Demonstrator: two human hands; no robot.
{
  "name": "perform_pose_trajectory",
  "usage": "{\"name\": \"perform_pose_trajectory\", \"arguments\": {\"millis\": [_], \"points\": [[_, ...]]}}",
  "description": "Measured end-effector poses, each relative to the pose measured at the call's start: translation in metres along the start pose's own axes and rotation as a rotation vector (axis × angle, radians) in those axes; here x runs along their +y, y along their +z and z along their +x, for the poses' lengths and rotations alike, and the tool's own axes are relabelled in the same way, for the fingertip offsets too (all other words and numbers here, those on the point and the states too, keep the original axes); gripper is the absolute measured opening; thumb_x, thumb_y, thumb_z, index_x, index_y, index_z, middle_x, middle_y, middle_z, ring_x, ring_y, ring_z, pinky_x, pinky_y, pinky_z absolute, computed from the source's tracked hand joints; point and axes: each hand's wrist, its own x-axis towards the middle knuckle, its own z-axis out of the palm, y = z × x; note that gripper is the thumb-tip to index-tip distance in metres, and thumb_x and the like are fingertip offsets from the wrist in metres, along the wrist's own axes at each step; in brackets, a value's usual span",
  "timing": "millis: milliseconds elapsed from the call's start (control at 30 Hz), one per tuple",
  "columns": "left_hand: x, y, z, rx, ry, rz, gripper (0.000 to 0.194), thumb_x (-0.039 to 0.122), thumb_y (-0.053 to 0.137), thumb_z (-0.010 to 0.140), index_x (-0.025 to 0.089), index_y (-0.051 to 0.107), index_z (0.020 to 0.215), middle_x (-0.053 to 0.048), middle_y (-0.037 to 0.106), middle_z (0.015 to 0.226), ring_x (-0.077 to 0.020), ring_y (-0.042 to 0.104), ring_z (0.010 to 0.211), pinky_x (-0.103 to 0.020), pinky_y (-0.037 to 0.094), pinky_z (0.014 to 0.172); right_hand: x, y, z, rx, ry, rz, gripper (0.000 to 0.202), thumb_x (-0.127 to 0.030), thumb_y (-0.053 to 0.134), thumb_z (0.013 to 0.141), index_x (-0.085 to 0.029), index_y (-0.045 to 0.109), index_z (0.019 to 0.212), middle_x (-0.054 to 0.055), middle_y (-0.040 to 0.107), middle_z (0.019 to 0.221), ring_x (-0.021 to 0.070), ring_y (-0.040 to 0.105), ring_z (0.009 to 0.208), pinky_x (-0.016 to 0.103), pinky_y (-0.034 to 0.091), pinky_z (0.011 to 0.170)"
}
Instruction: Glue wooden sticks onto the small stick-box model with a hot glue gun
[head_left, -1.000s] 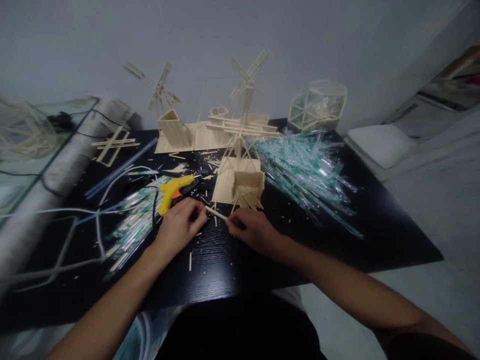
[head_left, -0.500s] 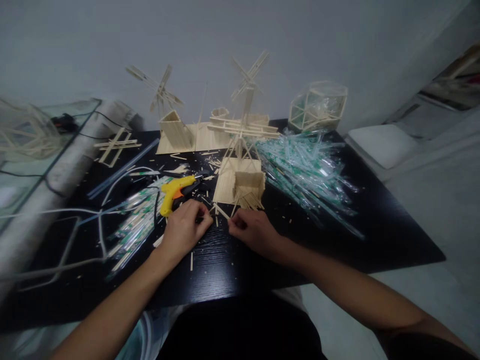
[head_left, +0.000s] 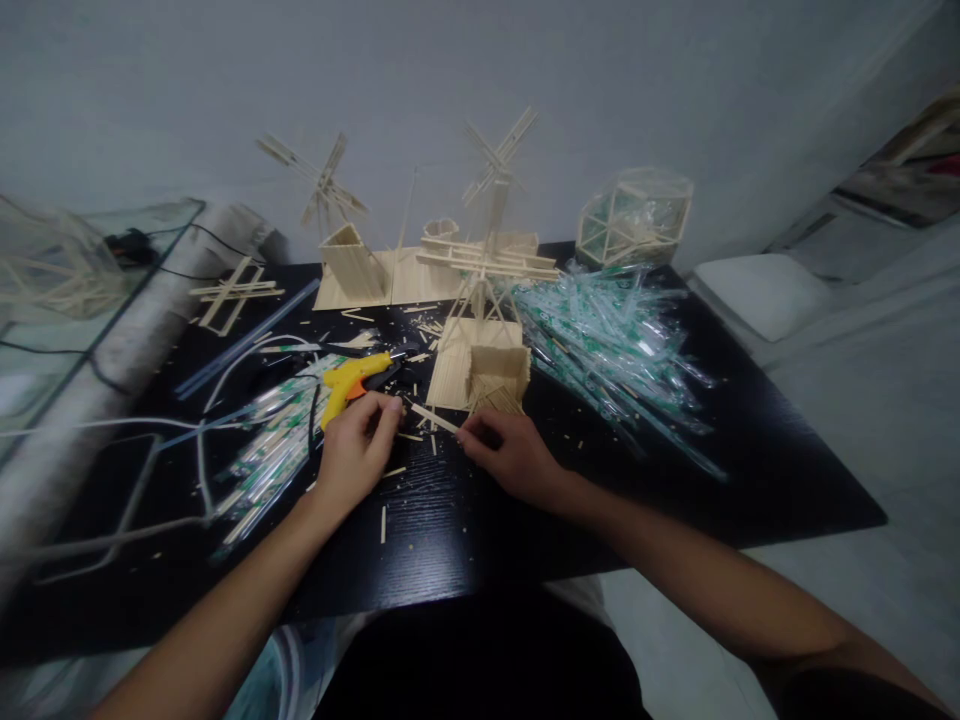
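Tan stick (head_left: 435, 418), black table (head_left: 487, 535)

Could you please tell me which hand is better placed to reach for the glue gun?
Probably the left hand: it is close beside the glue gun, while the right hand is farther off and appears to pinch a stick.

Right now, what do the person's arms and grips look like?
The left forearm and right forearm are bare, with no watch or bracelet visible. The left grip and right grip wear no gloves. A dark sleeve shows near the right elbow.
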Motion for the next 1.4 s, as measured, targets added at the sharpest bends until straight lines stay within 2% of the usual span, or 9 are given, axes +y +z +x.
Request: {"name": "perform_pose_trajectory", "arguments": {"millis": [100,233,500,733,833,967,1067,1233,1400], "points": [[-0.001,0.001,0.001,-0.016,-0.035,-0.065,0.022,0.038,0.058,0.096,0.019,0.069,0.095,0.000,0.070,0.079,-0.0146,0.062,0.067,-0.025,0.047,0.063,0.000,0.000,0.000,-0.013,0.001,0.015,0.015,-0.023,0.064,0.092,-0.017,0.067,0.079,-0.002,0.063,0.068,0.0110,0.051,0.060,0.024,0.039,0.058],[-0.002,0.002,0.001,-0.036,-0.002,-0.086,0.022,0.038,0.061,0.094,0.019,0.072,0.096,-0.003,0.074,0.089,-0.0158,0.067,0.073,-0.026,0.051,0.066,0.000,0.000,0.000,-0.005,-0.010,0.015,0.015,-0.022,0.064,0.092,-0.017,0.065,0.077,-0.003,0.060,0.066,0.0106,0.048,0.058,0.024,0.038,0.057],[-0.004,0.003,0.003,-0.134,-0.202,-0.333,0.026,0.042,0.063,0.093,0.018,0.069,0.088,-0.001,0.067,0.072,-0.0123,0.059,0.058,-0.023,0.047,0.054,-0.001,-0.002,0.000,-0.021,0.003,0.036,0.015,-0.022,0.063,0.092,-0.017,0.066,0.078,-0.002,0.062,0.067,0.0113,0.051,0.060,0.024,0.039,0.059],[0.003,0.002,0.006,-0.183,-0.234,-0.523,0.028,0.042,0.063,0.092,0.017,0.064,0.078,0.000,0.062,0.068,-0.0114,0.056,0.055,-0.023,0.047,0.052,-0.004,-0.003,0.002,-0.039,0.104,0.212,0.019,-0.027,0.060,0.095,-0.018,0.063,0.079,-0.003,0.058,0.061,0.0118,0.054,0.056,0.025,0.043,0.057],[0.003,0.003,0.006,-0.151,-0.243,-0.556,0.028,0.042,0.063,0.093,0.018,0.062,0.079,0.000,0.059,0.068,-0.0110,0.055,0.055,-0.023,0.047,0.051,-0.002,-0.003,0.003,-0.016,0.127,0.277,0.026,-0.035,0.058,0.098,-0.018,0.063,0.078,-0.003,0.057,0.060,0.0113,0.053,0.053,0.025,0.044,0.056],[0.003,0.002,0.005,-0.091,-0.232,-0.559,0.027,0.041,0.063,0.092,0.018,0.062,0.079,0.001,0.058,0.068,-0.0106,0.053,0.055,-0.022,0.046,0.050,0.001,-0.002,0.005,0.031,0.147,0.341,0.036,-0.050,0.058,0.097,-0.017,0.066,0.084,-0.001,0.062,0.066,0.0113,0.056,0.054,0.025,0.046,0.055],[0.002,0.002,0.003,-0.106,-0.195,-0.488,0.027,0.041,0.062,0.094,0.018,0.062,0.079,0.001,0.058,0.067,-0.0112,0.053,0.056,-0.023,0.045,0.052,0.000,-0.001,0.006,-0.024,0.142,0.427,0.042,-0.058,0.060,0.093,-0.017,0.066,0.083,0.002,0.066,0.072,0.0115,0.059,0.056,0.025,0.049,0.055],[0.002,0.003,-0.005,-0.159,-0.119,-0.344,0.028,0.044,0.058,0.097,0.019,0.063,0.086,0.001,0.057,0.067,-0.0126,0.050,0.059,-0.024,0.040,0.053,-0.002,-0.001,0.006,-0.164,0.181,0.500,0.041,-0.056,0.067,0.089,-0.015,0.069,0.082,0.003,0.069,0.073,0.0109,0.062,0.058,0.024,0.051,0.056],[0.003,0.004,-0.007,-0.161,-0.072,-0.277,0.029,0.045,0.055,0.098,0.019,0.064,0.087,0.000,0.060,0.069,-0.0139,0.052,0.060,-0.025,0.041,0.055,-0.001,-0.002,0.006,-0.180,0.231,0.536,0.043,-0.058,0.072,0.085,-0.015,0.071,0.082,0.003,0.071,0.073,0.0109,0.063,0.057,0.023,0.052,0.054]]}}
